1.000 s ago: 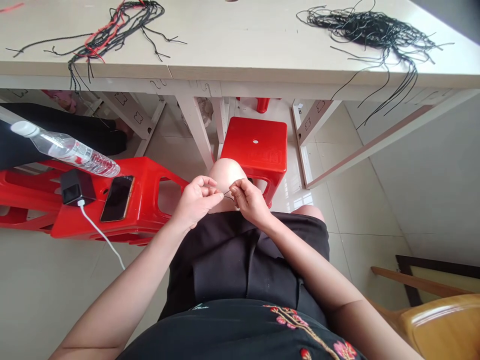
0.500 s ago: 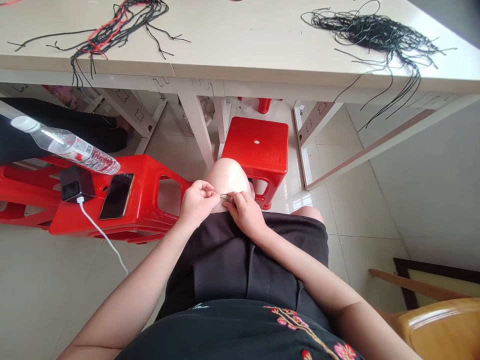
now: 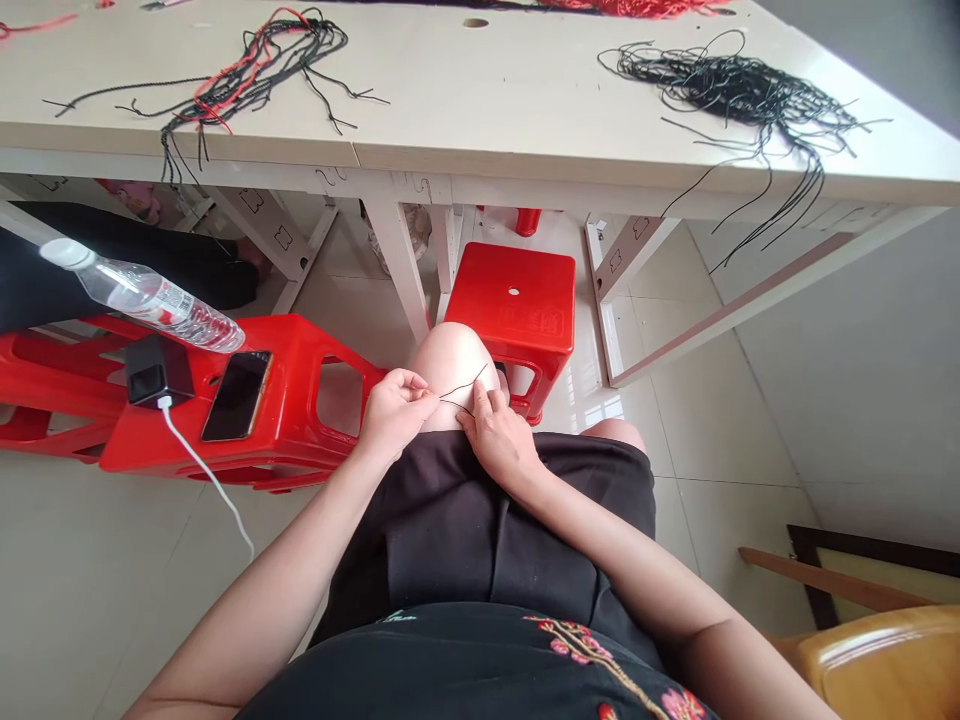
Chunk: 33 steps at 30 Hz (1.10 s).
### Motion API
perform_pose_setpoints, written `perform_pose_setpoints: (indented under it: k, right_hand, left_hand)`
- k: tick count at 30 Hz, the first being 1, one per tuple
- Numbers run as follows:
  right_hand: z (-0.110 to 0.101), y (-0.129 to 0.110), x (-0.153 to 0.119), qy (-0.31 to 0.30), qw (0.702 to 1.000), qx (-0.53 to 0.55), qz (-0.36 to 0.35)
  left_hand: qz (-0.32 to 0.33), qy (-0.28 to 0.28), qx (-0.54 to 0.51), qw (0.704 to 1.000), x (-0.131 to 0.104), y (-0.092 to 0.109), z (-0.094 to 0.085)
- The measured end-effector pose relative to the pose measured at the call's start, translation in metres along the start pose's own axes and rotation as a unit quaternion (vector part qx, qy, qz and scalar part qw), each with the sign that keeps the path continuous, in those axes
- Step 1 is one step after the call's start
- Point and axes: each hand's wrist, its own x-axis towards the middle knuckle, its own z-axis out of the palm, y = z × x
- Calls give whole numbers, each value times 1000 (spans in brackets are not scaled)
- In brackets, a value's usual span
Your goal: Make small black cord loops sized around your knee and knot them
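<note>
Over the bare knee (image 3: 455,350), my left hand (image 3: 396,415) is closed in a pinch on a thin black cord (image 3: 459,389). Two strands run out of that pinch to the right. One slants up across the knee to a loose tip above my right index finger; the lower one reaches the thumb side of my right hand (image 3: 501,435). That hand rests against the knee with fingers bent, and the lower strand goes in between its thumb and fingers. What lies inside the left pinch is hidden by the fingertips.
On the table (image 3: 480,110) lie a bundle of black and red cords (image 3: 259,70) and a heap of black cords (image 3: 735,90). A red stool (image 3: 517,290) stands ahead. The left stool (image 3: 289,400) carries a bottle (image 3: 154,295), a phone (image 3: 236,395) and a charger (image 3: 157,370).
My right fingers have shifted slightly right and opened a little away from the left hand. One strand's tip now sticks out above them. The view has tilted up slightly.
</note>
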Motion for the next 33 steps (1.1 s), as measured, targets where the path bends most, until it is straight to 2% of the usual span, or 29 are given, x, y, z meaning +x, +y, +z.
perform_pose_setpoints:
  k: [5,12,14,18,21,27,30,33]
  right_hand:
    - [9,5,-6,13,1000,6,-20]
    - [20,21,-8,17,993,-11,-114]
    - [22,22,-8,3,994,-7,-111]
    - [21,17,-11,-32,997,27,-63]
    - [20,15,-10,-27,997,67,-42]
    - [17,28,-2,-27,995,47,-87]
    - [15,29,-4,-35,995,38,-80]
    - [11,17,-7,23,996,56,-70]
  left_hand:
    - [-4,6,8,1000,-1,1,-1]
    - [-21,7,-4,1000,-1,4,-2]
    - [-25,8,-4,1000,-2,6,-3]
    - [-32,8,-2,999,-4,7,-4]
    - [-32,9,6,999,-3,6,-4]
    - [-44,18,15,999,-3,8,-4]
    - [-36,15,30,999,-5,7,-4]
    - [-13,17,33,999,-5,4,-2]
